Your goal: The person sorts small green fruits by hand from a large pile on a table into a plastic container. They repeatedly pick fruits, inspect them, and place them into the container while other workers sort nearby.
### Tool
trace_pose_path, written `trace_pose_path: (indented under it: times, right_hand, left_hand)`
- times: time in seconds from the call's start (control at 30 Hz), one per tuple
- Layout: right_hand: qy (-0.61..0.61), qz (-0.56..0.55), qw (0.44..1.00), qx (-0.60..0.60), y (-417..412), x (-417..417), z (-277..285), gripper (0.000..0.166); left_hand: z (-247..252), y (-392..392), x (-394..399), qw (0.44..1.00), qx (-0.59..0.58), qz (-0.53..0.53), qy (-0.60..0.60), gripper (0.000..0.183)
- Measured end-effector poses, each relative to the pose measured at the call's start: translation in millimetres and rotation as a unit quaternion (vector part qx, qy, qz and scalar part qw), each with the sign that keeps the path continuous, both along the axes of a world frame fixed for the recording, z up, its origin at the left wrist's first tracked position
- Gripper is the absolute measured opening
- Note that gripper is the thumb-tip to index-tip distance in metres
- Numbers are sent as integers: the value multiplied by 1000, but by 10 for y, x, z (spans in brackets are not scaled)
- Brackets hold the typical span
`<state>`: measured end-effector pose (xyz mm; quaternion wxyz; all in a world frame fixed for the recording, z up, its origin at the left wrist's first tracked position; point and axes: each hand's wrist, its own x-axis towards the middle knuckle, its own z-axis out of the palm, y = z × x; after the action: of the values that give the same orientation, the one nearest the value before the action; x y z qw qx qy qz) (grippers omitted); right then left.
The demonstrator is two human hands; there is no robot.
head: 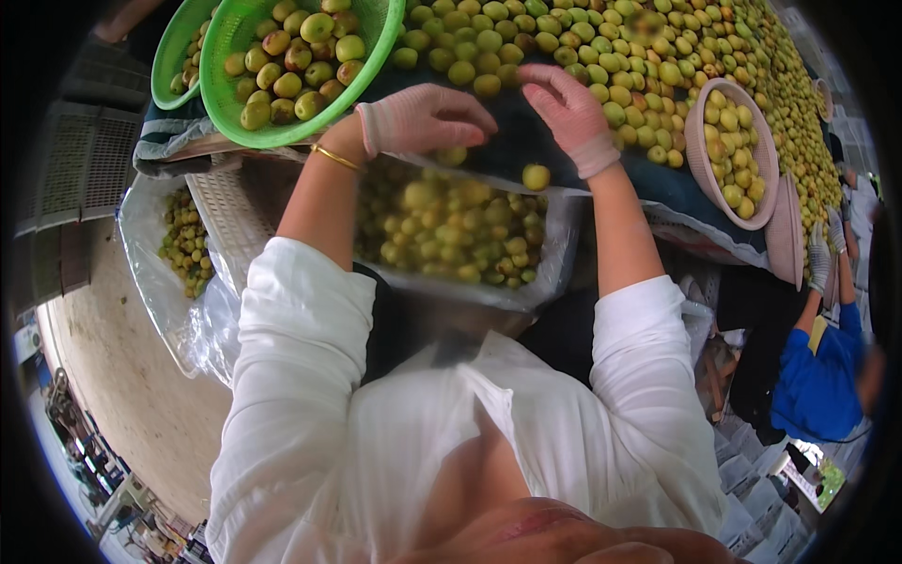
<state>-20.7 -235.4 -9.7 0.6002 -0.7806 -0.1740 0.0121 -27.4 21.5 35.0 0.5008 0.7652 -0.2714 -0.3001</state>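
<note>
My left hand [426, 120], in a thin pink-and-white glove, hovers palm down at the table's near edge. Thumb and fingers are apart; its palm is hidden. Just below it shows a yellow-green jujube-like fruit [451, 156]. My right hand [566, 116], gloved alike, curves over the dark cloth [518, 137] with nothing visible in its fingers. Its fingertips are close to the fruit pile [486, 56]. One single fruit [535, 177] sits at the cloth's edge. Beneath my arms a plastic-lined crate [557, 261] holds many fruits [451, 233], partly blurred.
A green plastic basket [384, 53] of browner fruits stands at left, overlapping another green basket [161, 77]. At right are a pink basket [694, 141] with fruits and an empty-looking pink basket [786, 233]. A second lined crate [141, 233] is lower left. A co-worker in blue [817, 388] works at right.
</note>
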Motion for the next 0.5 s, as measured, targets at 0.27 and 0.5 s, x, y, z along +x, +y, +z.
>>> trace_pose_path:
  times: [0.27, 0.5]
  right_hand:
    - [-221, -29, 897, -382, 344, 43, -340, 75]
    - [-95, -25, 923, -371, 414, 13, 57, 71]
  left_hand:
    - [-584, -235, 177, 879, 217, 198, -377, 63]
    - [-138, -410, 172, 922, 220, 242, -209, 78]
